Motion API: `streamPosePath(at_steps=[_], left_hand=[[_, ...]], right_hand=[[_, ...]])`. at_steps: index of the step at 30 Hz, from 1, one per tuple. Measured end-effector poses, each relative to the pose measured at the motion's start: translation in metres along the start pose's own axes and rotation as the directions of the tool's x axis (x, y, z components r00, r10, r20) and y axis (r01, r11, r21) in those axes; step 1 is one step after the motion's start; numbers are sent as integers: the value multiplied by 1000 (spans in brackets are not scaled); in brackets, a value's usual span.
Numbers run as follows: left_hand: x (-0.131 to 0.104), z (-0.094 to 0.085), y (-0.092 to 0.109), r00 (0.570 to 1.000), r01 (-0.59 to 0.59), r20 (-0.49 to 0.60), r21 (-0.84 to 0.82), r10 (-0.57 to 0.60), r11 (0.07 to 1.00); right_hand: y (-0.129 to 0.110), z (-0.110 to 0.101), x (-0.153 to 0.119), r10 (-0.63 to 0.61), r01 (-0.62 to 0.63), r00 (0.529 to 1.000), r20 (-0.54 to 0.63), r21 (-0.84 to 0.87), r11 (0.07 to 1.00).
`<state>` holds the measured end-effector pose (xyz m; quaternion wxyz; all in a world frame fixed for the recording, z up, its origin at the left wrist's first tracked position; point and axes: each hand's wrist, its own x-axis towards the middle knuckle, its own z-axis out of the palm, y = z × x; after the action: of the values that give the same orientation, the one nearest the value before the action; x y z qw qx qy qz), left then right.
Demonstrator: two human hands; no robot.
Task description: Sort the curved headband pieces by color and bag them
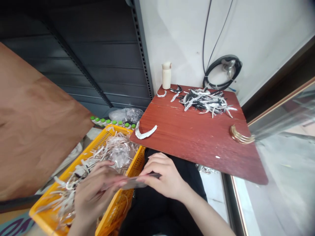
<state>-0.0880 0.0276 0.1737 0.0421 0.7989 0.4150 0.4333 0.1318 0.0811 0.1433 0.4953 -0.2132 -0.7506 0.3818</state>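
2 hands share 1 strip point(135, 184), a thin grey-brown piece level between them, above the person's lap and the near edge of the basket. The left hand point(94, 188), blurred, has its fingertips closed on the strip's left end; the right hand point(163, 173) clamps it between thumb and fingers, with a dark end showing past the thumb.

On the red-brown table point(197, 141) are 1 white bundle point(145, 132) of nested curved pieces at the left front, 1 gold bundle point(241, 136) at the right edge, and at the back 1 small white curve point(161, 94), 1 black curve point(176, 88) and 1 loose pale piece point(174, 97). 1 pile point(206, 102) mixes black and silvery-white pieces, too tangled to count. 1 cream bottle point(166, 77) stands upright at the back left; 1 white scrap point(217, 157) lies near the front edge.

1 yellow basket point(116, 205) holds a heap of pale strips, also uncountable, and clear plastic point(120, 155). Beyond it, 8 green caps point(108, 121) show in a row, beside more clear plastic. 1 black cable coil point(206, 80) is against the wall.

Purple lettering point(16, 227) at the lower left is cut off and unreadable.
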Motion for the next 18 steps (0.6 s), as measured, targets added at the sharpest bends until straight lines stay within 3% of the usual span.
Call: streamPosePath(at_steps=[7, 10, 13, 18], left_hand=[[-8, -5, 2, 993, 82, -81, -49, -86, 995], [-13, -6, 2, 978, 154, -139, -35, -157, 988], [-22, -6, -2, 941, 264, -208, -48, -269, 963], [-38, -6, -9, 855, 427, -280, -97, -436, 899]], right_hand=[[5, 4, 3, 61, -48, 997, -48, 234, 971], [13, 11, 2, 155, -139, 987, -37, 282, 949], [21, 17, 2, 247, -216, 968, -51, 338, 916], [29, 26, 4, 231, -201, 972, -36, 371, 906]])
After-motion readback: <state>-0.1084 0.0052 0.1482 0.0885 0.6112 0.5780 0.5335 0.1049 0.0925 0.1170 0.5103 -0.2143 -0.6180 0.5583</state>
